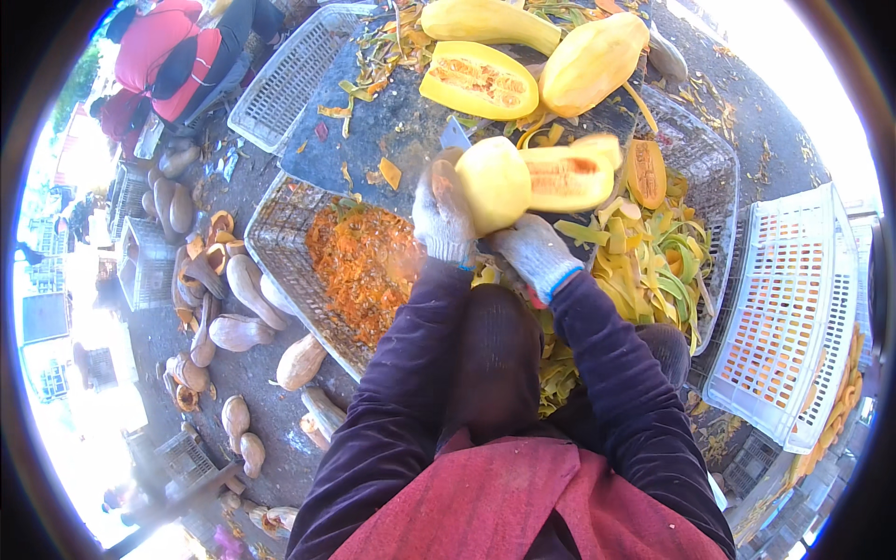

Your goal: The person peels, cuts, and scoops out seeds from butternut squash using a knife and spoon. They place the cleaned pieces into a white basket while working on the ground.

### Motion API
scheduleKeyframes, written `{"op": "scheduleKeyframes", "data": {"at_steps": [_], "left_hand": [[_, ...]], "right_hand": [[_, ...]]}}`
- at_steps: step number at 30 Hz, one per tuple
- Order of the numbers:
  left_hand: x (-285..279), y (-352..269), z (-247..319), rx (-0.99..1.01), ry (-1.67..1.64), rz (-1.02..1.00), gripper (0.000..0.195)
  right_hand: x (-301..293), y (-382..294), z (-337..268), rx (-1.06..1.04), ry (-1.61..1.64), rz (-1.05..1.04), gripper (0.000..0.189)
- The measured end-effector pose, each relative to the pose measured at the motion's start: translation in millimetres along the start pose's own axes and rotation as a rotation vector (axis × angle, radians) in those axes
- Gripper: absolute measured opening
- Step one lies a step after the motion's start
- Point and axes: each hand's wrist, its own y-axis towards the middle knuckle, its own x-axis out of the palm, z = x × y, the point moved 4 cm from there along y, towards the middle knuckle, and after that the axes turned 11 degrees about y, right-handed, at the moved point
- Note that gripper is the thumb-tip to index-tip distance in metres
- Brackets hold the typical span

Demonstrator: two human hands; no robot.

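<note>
My left hand [444, 206], in a pale knit glove, grips a peeled pale yellow squash piece [493, 183] from its left side. Under that piece curls my gloved right hand [535, 252]. A red handle end [536, 299] shows at its heel, and a metal blade [453, 133] sticks out past the squash, apparently one knife whose middle is hidden. Against the piece's right side, a blurred cut squash half [570, 178] shows its seed cavity; whether they are joined I cannot tell. Beyond lie another cut half [479, 80] and a whole peeled squash [595, 64].
Left of my knees stands a crate [280, 241] of orange pulp and seeds. Peelings [651, 262] fill a crate [724, 210] on the right, near stacked white crates [784, 294]. Unpeeled squashes [241, 332] cover the ground at left. Another person [164, 59] sits at upper left.
</note>
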Motion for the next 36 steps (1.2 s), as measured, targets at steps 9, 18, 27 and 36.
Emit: {"op": "scheduleKeyframes", "data": {"at_steps": [9, 18, 27, 36], "left_hand": [[-9, 13, 0, 0.497, 0.773, -0.086, 0.042], [-28, 14, -9, 0.468, 0.849, -0.095, 0.042], [-27, 14, 9, 0.495, 0.985, -0.022, 0.040], [-11, 3, 12, 0.525, 1.208, -0.224, 0.043]], "right_hand": [[-7, -1, 14, 0.224, 0.580, 0.085, 0.011], [-25, 18, 8, 0.185, 0.358, 0.045, 0.013], [-39, 38, 0, -0.006, -0.290, 0.042, 0.038], [-59, 12, 2, 0.098, -0.014, 0.129, 0.021]]}}
